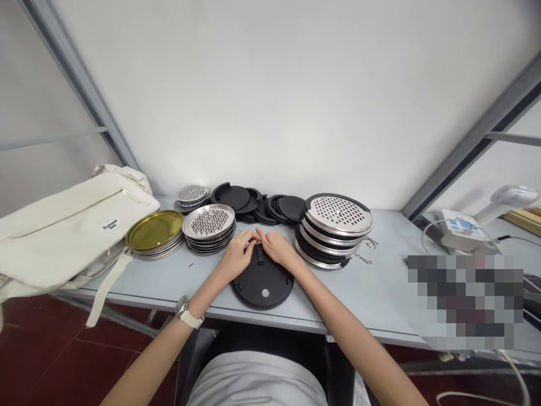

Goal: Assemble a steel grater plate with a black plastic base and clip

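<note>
A black round disc (262,287) lies on the table right in front of me, with a raised tab and a pale round spot on its face. My left hand (239,254) and my right hand (274,246) meet at its far edge. The fingers of both are closed in a pinch, fingertips nearly touching. Between them shows a sliver of a small metal wire piece (257,243); the fingers hide most of it. Close by my right hand stands a stack of round graters (338,214) with black rims, wire loops sticking out at its right side.
Left of my hands are a stack of grater plates (209,221) and gold-topped round lids (155,230). Behind are smaller grater plates (192,194) and several black discs (291,208). A cream bag (76,225) lies far left. A white handheld device (513,195) stands at right, near cables.
</note>
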`<action>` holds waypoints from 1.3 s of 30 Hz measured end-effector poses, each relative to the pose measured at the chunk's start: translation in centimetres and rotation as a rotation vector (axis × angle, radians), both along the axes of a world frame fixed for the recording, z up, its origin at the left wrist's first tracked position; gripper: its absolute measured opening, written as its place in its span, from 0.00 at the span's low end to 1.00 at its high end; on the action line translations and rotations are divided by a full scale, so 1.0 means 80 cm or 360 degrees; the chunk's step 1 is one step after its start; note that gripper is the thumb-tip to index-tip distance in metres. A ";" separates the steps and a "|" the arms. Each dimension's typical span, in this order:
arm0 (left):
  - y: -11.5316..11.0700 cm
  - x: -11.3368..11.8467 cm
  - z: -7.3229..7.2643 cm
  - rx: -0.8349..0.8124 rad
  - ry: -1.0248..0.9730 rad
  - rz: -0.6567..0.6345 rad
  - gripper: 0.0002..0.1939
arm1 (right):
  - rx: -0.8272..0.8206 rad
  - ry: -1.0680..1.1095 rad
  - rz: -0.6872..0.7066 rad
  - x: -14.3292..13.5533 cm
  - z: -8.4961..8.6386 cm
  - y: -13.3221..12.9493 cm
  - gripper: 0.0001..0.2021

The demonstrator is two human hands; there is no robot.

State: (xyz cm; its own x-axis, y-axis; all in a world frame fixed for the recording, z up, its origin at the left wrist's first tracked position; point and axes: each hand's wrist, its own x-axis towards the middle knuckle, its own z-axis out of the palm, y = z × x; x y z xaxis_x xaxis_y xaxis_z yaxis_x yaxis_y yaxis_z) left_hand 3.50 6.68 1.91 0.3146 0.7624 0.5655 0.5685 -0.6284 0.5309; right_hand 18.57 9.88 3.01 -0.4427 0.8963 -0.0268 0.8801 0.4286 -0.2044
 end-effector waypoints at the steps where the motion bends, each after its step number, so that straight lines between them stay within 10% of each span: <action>1: 0.000 0.000 0.000 -0.0003 -0.0005 -0.0001 0.09 | 0.0002 -0.0013 0.0011 0.000 0.001 0.000 0.23; 39: 0.000 -0.003 -0.001 0.0066 0.0178 0.0106 0.07 | 0.0117 -0.0133 0.0085 0.002 -0.013 0.005 0.21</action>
State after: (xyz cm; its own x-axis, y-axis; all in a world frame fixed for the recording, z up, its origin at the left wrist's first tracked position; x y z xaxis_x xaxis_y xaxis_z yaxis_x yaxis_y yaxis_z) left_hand 3.24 6.71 1.84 0.3270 0.7603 0.5612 0.6640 -0.6074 0.4360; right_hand 18.70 10.31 1.98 -0.4888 0.8724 -0.0006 0.8683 0.4864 -0.0975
